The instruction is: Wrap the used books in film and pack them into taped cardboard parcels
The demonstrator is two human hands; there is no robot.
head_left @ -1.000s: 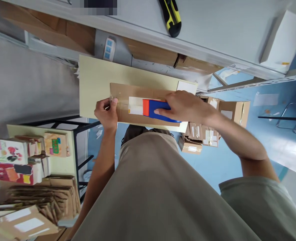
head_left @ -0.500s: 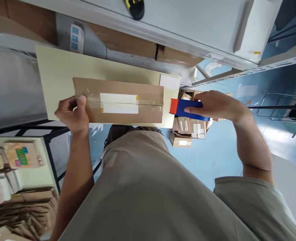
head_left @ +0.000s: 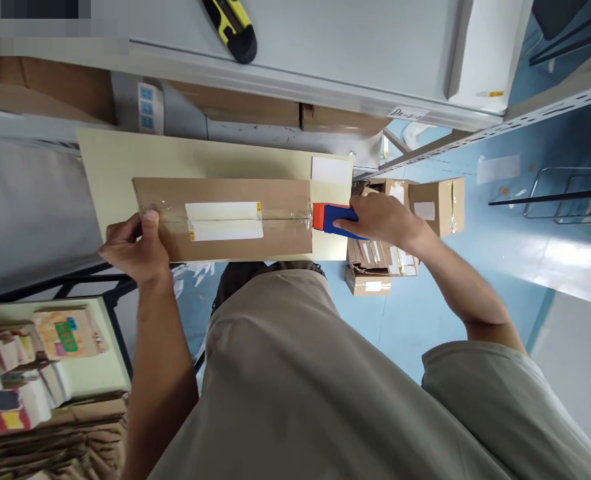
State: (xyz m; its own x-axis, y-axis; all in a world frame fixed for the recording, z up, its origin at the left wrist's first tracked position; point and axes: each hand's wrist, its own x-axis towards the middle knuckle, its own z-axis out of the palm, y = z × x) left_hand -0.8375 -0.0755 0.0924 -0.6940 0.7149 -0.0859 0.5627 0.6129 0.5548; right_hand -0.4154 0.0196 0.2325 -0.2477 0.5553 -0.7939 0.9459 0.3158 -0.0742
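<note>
A long cardboard box (head_left: 285, 197) lies on the pale yellow board (head_left: 105, 157), with clear tape along its middle seam and a white label (head_left: 224, 221) across that seam. My left hand (head_left: 138, 247) grips the box's left end, thumb on top and fingers curled at the edge. In my right hand (head_left: 383, 217) is a blue and red tape dispenser (head_left: 335, 219). Its red, toothed end is right at the box's right end; I cannot tell whether they touch. The palm side of my right hand is hidden.
A yellow and black utility knife (head_left: 231, 30) and a white box (head_left: 485, 57) rest on the grey shelf above. Cardboard boxes (head_left: 435, 207) are piled on the blue floor at right. Books (head_left: 65, 333) and flattened cardboard (head_left: 75, 440) fill the lower left.
My right hand has brought the tape dispenser left, up to the box's right end. My left hand keeps its hold on the left end. The whole view has shifted slightly.
</note>
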